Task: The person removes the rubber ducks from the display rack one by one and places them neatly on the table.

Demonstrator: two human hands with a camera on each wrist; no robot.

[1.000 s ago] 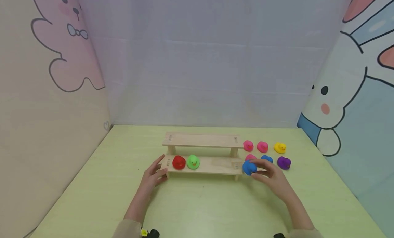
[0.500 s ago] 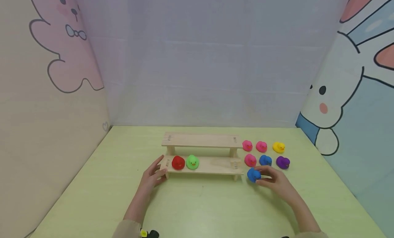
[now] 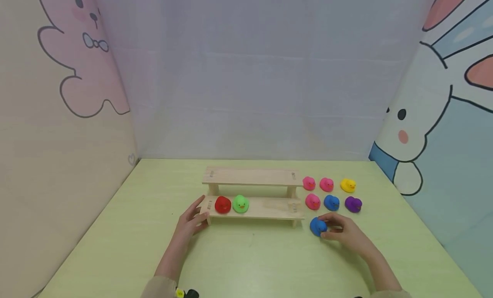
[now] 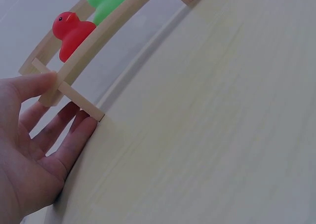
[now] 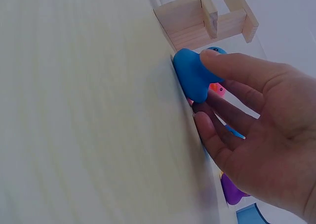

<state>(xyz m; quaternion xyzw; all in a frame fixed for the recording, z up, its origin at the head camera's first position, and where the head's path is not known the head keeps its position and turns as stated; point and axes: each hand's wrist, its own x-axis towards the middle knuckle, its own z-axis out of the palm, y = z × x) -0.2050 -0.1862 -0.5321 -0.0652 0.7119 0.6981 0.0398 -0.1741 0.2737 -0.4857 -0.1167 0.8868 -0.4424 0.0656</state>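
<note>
My right hand [image 3: 343, 233] pinches a blue rubber duck [image 3: 316, 226] between thumb and fingers, low over the table in front of the other ducks. The right wrist view shows the thumb on the side of this blue duck [image 5: 190, 73], its base right at the tabletop. My left hand [image 3: 191, 219] holds the left end of a two-step wooden stand [image 3: 269, 208]. In the left wrist view, the thumb of the left hand [image 4: 29, 145] lies at the lower step's end, fingers around its leg. A red duck [image 3: 223, 205] and a green duck [image 3: 240, 204] sit on that lower step.
Right of the stand, ducks sit in two rows: pink ducks [image 3: 326, 184], a yellow duck [image 3: 348, 185], another blue duck [image 3: 331, 202] and a purple duck [image 3: 353, 204]. The upper step [image 3: 250, 176] stands behind. Printed cloth walls [image 3: 246, 96] border the table [image 3: 246, 259].
My right hand has brought the blue duck from beside the lower step's right end toward me and down to the tabletop. The left hand has stayed on the stand.
</note>
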